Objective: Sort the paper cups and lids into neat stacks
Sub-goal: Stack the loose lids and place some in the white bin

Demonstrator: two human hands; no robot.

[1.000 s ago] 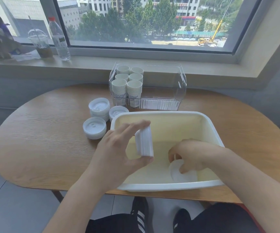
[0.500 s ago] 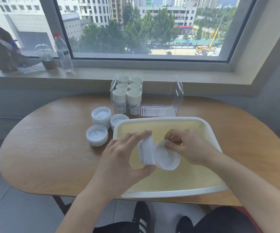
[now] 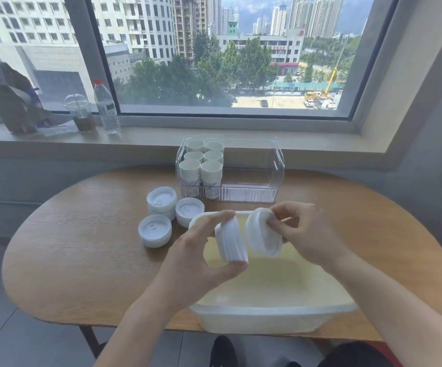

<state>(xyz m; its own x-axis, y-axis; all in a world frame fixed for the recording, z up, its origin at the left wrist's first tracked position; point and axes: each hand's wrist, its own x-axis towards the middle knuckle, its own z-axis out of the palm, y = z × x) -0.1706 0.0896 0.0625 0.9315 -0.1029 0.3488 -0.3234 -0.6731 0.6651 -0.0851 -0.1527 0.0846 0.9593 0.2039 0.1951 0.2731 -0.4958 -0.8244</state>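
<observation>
While the left hand [image 3: 201,258] grips a sideways stack of white plastic lids [image 3: 231,241], the right hand [image 3: 303,231] pinches a single white lid [image 3: 262,235] beside it.

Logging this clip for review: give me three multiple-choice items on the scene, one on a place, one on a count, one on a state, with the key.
1. Where do the cup stacks stand?
A. In the clear bin
B. In the white tub
C. On the sill

2. How many lid piles lie on the table?
A. One
B. Three
C. Five

3. What does the right hand hold?
A. Nothing
B. A cup
C. A single lid

Key: 1 A, the cups fill the bin's left side. 2 B, three piles lie left of the tub. 3 C, its fingers pinch one lid beside the lid stack gripped by the left hand.
</observation>
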